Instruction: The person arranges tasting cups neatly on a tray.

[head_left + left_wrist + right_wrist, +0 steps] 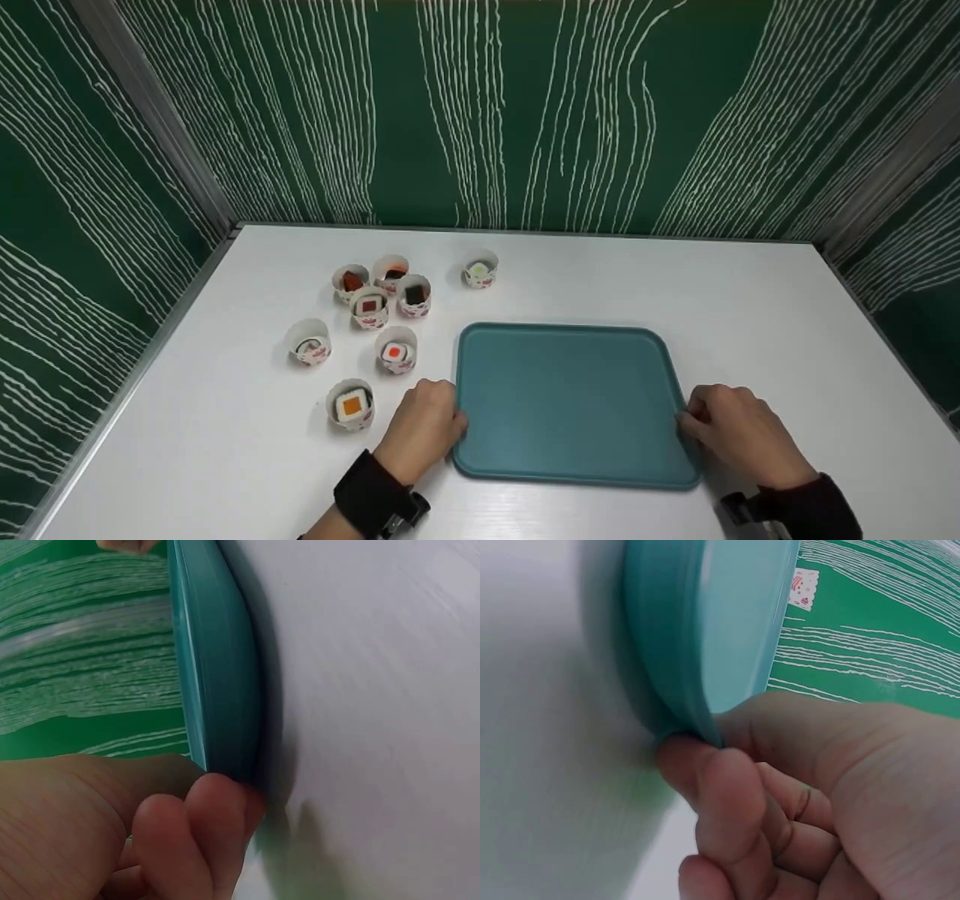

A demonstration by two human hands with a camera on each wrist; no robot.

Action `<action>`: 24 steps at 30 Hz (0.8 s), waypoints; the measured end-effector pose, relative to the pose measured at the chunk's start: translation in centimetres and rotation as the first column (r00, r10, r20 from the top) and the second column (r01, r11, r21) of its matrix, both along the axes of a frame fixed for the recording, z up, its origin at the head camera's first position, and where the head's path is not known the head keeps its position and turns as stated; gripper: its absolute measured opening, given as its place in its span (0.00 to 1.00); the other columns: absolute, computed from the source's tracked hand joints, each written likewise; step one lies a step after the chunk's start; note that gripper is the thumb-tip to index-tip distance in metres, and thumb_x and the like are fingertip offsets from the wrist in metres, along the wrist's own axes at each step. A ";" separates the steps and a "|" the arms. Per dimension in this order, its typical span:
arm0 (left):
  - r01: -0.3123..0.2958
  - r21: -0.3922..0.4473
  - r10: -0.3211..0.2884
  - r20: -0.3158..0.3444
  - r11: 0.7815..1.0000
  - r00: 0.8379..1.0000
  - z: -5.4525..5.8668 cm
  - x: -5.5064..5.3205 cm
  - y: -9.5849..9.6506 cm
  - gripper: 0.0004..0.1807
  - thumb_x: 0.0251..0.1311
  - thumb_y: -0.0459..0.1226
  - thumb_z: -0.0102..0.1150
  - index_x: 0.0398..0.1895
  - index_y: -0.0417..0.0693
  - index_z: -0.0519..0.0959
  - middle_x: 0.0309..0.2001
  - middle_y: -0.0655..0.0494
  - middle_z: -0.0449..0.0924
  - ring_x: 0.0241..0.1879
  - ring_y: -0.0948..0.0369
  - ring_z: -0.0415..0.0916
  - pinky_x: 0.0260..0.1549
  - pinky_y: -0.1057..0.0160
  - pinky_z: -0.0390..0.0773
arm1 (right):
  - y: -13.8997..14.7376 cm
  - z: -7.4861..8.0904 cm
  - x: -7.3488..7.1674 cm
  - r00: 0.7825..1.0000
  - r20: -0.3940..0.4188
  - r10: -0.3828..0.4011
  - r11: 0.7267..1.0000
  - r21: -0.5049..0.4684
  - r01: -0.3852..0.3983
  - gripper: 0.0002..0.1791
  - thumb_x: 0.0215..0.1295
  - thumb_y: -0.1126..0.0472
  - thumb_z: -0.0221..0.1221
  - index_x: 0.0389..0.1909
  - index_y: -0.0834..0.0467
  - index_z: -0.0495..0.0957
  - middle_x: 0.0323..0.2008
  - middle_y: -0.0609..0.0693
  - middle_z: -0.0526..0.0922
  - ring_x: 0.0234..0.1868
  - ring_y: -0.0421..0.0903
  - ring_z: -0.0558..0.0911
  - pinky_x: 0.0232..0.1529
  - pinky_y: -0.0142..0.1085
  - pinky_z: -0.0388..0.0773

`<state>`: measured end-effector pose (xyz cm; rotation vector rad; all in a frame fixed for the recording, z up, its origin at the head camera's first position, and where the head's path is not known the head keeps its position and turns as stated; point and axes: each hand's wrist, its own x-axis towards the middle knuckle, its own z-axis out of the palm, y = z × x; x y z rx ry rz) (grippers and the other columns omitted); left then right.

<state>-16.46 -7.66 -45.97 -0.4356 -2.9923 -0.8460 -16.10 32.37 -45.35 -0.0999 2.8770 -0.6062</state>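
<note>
A teal rectangular tray (570, 405) with a low raised rim is at the middle front of the white table. My left hand (424, 424) pinches its left rim, and my right hand (739, 431) pinches its right rim. In the left wrist view, thumb and curled fingers (214, 814) meet at the tray's edge (229, 667). The right wrist view shows the thumb over the rim and fingertips (731, 795) against the underside of the tray (664, 630). Nothing lies on the tray.
Several patterned paper cups with sushi-like pieces stand left of the tray, among them one with an orange centre (351, 405) near my left hand. Another cup (480, 270) stands behind the tray. Green panels with white lines (525, 112) border the table (787, 322).
</note>
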 end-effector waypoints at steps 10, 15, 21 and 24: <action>-0.015 -0.007 0.015 -0.011 1.000 1.000 0.1 0.1 -0.1 0.29 0.57 0.25 0.67 0.14 0.57 0.59 0.16 0.63 0.61 0.16 0.66 0.59 0.17 0.67 0.61 | 0.1 0.0 -0.1 1.000 0.001 0.010 1.000 0.007 -0.010 0.07 0.69 0.64 0.68 0.30 0.61 0.84 0.24 0.48 0.82 0.25 0.43 0.78 0.25 0.36 0.74; -0.003 -0.010 0.003 -0.027 1.000 1.000 0.3 0.1 -0.3 0.31 0.57 0.26 0.68 0.14 0.58 0.56 0.16 0.65 0.55 0.17 0.65 0.56 0.17 0.67 0.59 | 0.2 0.0 -0.1 1.000 -0.003 0.015 1.000 -0.003 -0.015 0.07 0.69 0.64 0.68 0.30 0.60 0.83 0.24 0.47 0.82 0.25 0.43 0.78 0.25 0.36 0.73; 0.009 -0.012 -0.010 -0.048 1.000 0.999 0.7 0.1 -0.6 0.29 0.58 0.29 0.73 0.13 0.55 0.61 0.14 0.64 0.59 0.17 0.66 0.62 0.18 0.66 0.63 | 0.7 0.3 -0.1 1.000 0.012 0.022 1.000 -0.007 -0.021 0.08 0.70 0.59 0.69 0.32 0.59 0.84 0.24 0.47 0.82 0.25 0.44 0.79 0.25 0.37 0.73; 0.012 -0.015 -0.013 -0.071 1.000 0.997 1.3 0.3 -0.9 0.24 0.56 0.30 0.76 0.13 0.49 0.68 0.15 0.60 0.68 0.18 0.65 0.67 0.19 0.65 0.66 | 0.9 0.7 -0.3 0.999 0.041 0.001 1.000 -0.010 0.000 0.11 0.71 0.55 0.69 0.35 0.60 0.85 0.25 0.47 0.84 0.26 0.44 0.81 0.27 0.39 0.75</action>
